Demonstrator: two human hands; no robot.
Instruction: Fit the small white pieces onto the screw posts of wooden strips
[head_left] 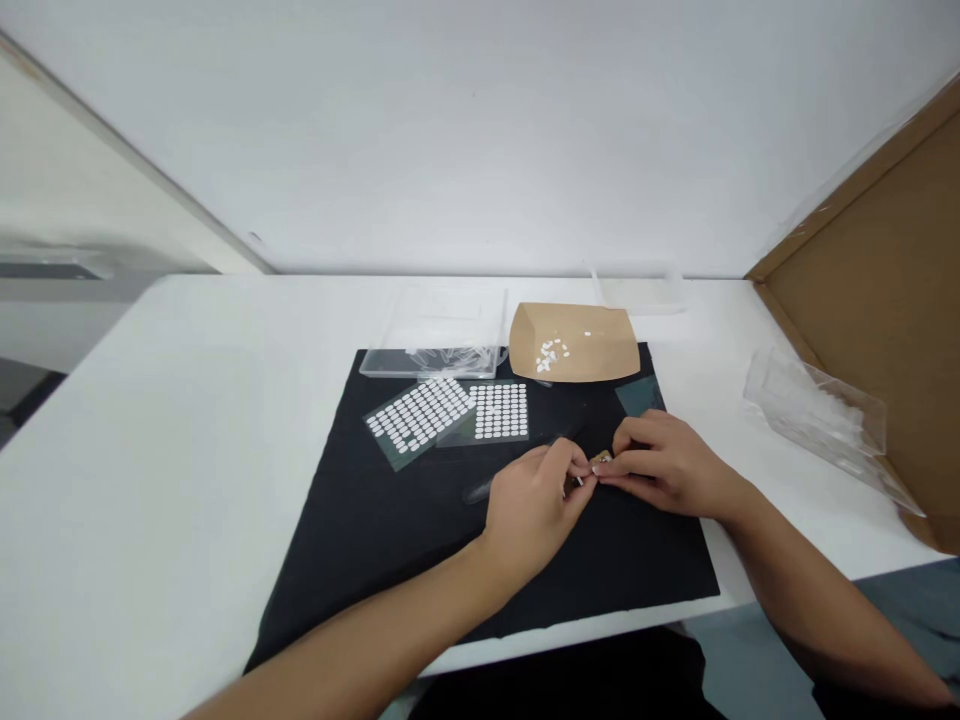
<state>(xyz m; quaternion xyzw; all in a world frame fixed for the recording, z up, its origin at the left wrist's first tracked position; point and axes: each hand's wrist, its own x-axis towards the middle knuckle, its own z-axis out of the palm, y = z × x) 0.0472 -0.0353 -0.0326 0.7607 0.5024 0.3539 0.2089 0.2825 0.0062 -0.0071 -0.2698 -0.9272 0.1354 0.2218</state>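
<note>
My left hand [534, 505] and my right hand [667, 465] meet over the right part of a black mat [390, 560], fingertips nearly touching. Between them shows a small tan and white piece [601, 459], mostly covered by the fingers. My right hand pinches it with thumb and index finger. My left fingers are closed too, with a tiny shiny bit at their tips that is too small to name. Behind the hands lie two clear sheets of white oval stickers, a tilted left sheet [420, 415] and a straighter right sheet [501, 411].
A brown paper tray [600, 350] with loose white ovals stands at the mat's back edge. Left of it is a clear plastic box [431, 360] holding thin clear pieces. Another clear container [817, 410] sits right, by a cardboard box [877, 270]. A white wall [480, 140] rises behind.
</note>
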